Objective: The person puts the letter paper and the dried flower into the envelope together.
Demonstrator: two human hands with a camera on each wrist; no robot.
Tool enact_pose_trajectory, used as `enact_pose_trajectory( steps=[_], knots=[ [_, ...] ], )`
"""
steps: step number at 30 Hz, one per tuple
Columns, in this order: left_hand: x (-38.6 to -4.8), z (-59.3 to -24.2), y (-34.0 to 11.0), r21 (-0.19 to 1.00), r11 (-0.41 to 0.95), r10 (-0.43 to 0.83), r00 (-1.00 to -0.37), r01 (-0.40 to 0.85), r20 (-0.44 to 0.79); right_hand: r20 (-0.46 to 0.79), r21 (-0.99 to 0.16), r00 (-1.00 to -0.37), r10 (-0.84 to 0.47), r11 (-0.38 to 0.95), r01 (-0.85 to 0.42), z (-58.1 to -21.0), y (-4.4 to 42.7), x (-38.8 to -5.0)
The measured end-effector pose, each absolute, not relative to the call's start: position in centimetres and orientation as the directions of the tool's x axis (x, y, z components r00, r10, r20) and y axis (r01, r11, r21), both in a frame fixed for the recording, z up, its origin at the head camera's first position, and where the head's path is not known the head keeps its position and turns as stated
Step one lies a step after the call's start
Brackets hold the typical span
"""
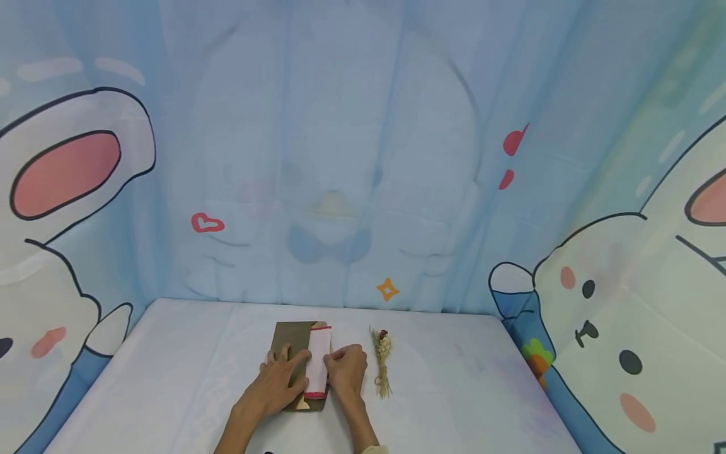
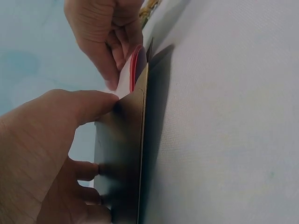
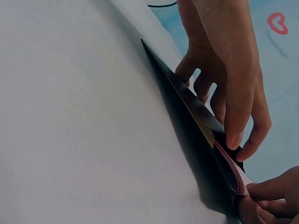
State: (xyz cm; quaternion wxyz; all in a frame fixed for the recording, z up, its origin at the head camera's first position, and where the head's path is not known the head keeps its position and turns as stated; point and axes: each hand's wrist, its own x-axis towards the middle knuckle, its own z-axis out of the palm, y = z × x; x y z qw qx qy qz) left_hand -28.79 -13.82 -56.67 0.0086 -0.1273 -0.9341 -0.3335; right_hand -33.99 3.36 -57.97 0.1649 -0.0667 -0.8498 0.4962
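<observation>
A dark olive-brown card or folder [image 1: 292, 337] lies on the white table, with a folded pale pink strip [image 1: 318, 362] edged in red along its right side. My left hand [image 1: 275, 384] rests on the folder with spread fingers, its thumb and index finger touching the strip's left edge. At the strip's right edge, my right hand [image 1: 348, 372] pinches the border between thumb and fingers. In the left wrist view the strip [image 2: 125, 81] bulges up in a rounded fold above the folder [image 2: 126, 140]. The right wrist view shows the layered fold [image 3: 237, 179] beside the right fingers.
A small bundle of dried flowers [image 1: 382, 362] lies just right of my right hand. The white table [image 1: 454, 378] reaches back to a blue curtain [image 1: 340, 157] printed with cartoon rabbits. A small dark object shows at the bottom edge of the head view.
</observation>
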Motion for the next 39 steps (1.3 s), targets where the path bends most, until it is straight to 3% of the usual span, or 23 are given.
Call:
enact_pose_trajectory(
  steps=[30, 39],
  knots=[
    [-28.7, -56.7, -13.7, 0.642, 0.72, 0.238, -0.962, 0.265, 0.13, 0.246, -0.875, -0.941, 0.233, 0.47, -0.113, -58.0, 1.5, -33.9],
    [-28.8, -56.9, -14.0, 0.632, 0.712, 0.246, -0.952, 0.306, 0.184, 0.302, -0.846, -0.936, 0.179, 0.503, -0.177, -60.8, 1.5, -35.9]
  ],
)
